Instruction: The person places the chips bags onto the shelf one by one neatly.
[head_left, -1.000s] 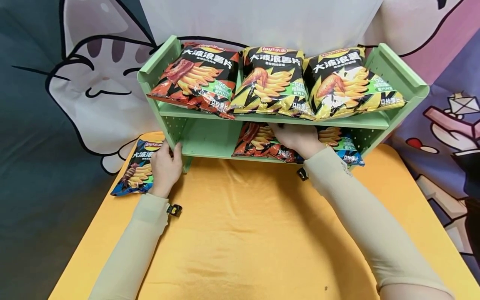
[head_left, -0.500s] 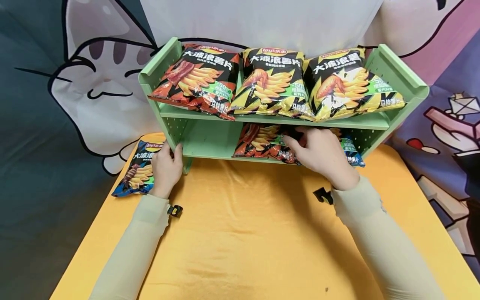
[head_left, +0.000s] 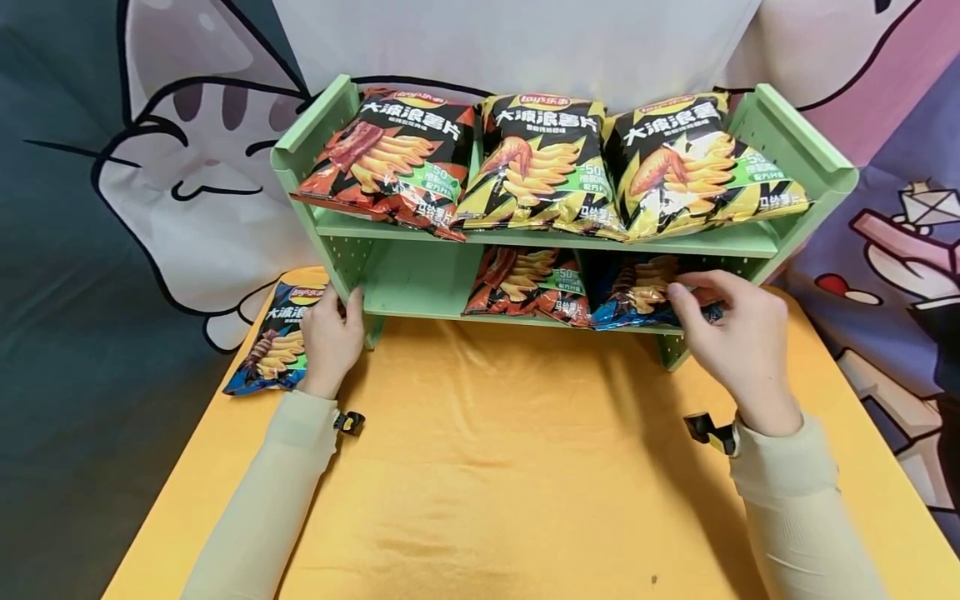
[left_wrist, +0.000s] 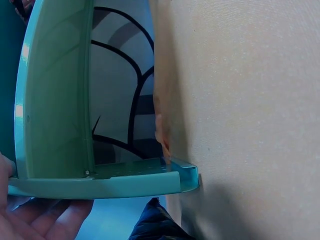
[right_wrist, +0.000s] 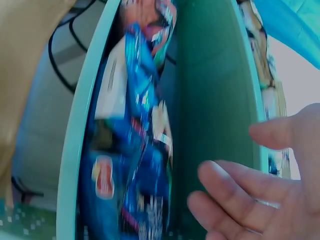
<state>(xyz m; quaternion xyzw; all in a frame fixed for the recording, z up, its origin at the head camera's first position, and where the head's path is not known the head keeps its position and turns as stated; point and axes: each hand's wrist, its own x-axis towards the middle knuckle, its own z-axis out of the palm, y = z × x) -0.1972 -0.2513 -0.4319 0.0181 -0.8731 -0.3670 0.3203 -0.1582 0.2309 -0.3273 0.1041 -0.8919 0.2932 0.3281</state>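
Observation:
My left hand (head_left: pixel 332 337) grips the left side panel of a green two-tier shelf (head_left: pixel 420 279); in the left wrist view, the thumb and fingers (left_wrist: pixel 70 220) lie on either side of the panel's edge. In front of the lower tier's right end is my right hand (head_left: pixel 738 342), its thumb and fingers apart. The right wrist view shows nothing between them. Nearest to that hand lies a blue chip bag (head_left: pixel 637 292), partly hidden by the fingers. To its left sits a red chip bag (head_left: pixel 528 283) on the same tier.
On the upper tier rest another red chip bag (head_left: pixel 397 158) and two yellow ones, a middle yellow chip bag (head_left: pixel 536 162) and a right yellow chip bag (head_left: pixel 690 167). A second blue chip bag (head_left: pixel 273 337) lies on the yellow tablecloth (head_left: pixel 480 467), left of the shelf.
My right hand has come out from the lower tier and moved right, off the red bag, to the front of the blue bag. The left hand keeps its place on the shelf.

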